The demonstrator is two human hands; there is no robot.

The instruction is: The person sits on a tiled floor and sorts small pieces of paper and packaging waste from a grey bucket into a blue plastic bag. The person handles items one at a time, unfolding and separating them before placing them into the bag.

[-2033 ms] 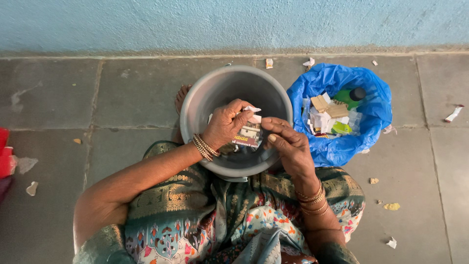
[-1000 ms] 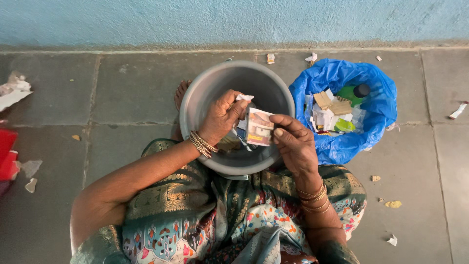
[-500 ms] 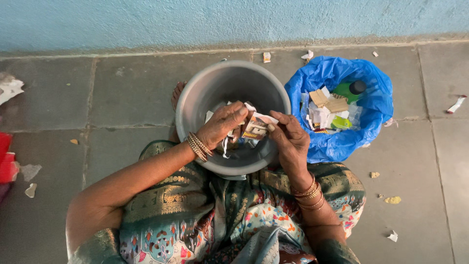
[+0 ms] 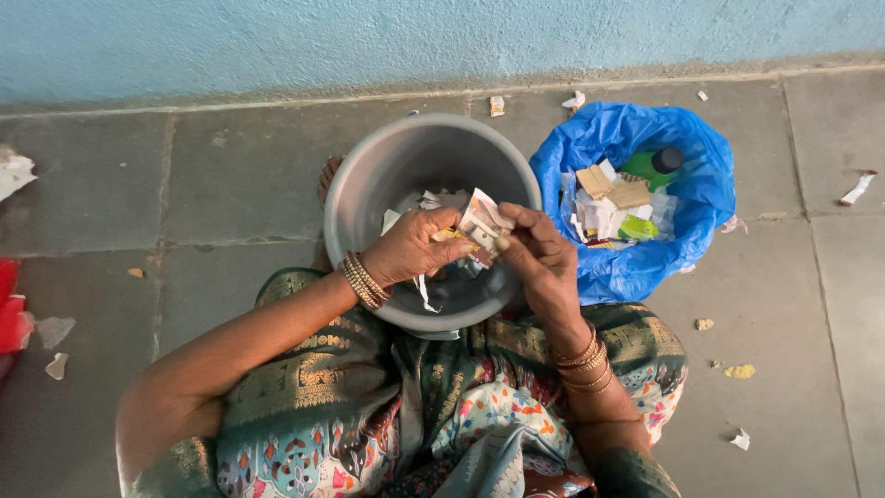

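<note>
I see the grey stone floor running up to a pale blue wall at twelve o'clock. At centre sits a grey metal basin with torn paper scraps inside. At two o'clock from it, touching its rim, a blue plastic bag holds cardboard bits and a green bottle. Over the basin, my left hand and right hand both pinch a small printed paper wrapper, fingers closed on it, one at each side. A thin paper strip dangles below the left hand. Small paper bits lie at three and nine o'clock.
</note>
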